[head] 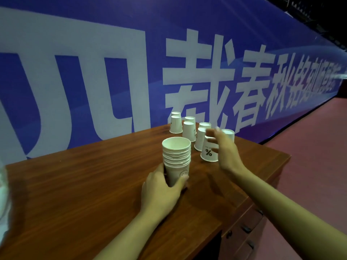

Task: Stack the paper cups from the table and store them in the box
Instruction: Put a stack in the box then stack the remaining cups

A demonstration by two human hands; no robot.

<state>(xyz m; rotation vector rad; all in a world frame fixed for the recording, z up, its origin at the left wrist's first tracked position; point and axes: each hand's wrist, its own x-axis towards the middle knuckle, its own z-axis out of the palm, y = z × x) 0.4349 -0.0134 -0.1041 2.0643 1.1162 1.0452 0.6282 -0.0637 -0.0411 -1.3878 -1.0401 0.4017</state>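
On wood-grain desk (93, 184), left hand (161, 190) grips ribbed paper-cup stack (177, 162), right hand (225, 151) blurred, prob. fingers loose by % cup (207, 154).

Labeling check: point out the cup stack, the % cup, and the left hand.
cup stack (176, 155), head view, nested rims.
% cup (208, 153), head view, printed side wall.
left hand (161, 192), head view, back of hand.

One stack of cups (176, 160), seven inverted cups (188, 131), two hands (161, 192).

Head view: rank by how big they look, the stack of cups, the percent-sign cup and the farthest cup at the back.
1. stack of cups
2. percent-sign cup
3. farthest cup, partly hidden

Nearness to the camera inflates the first two.
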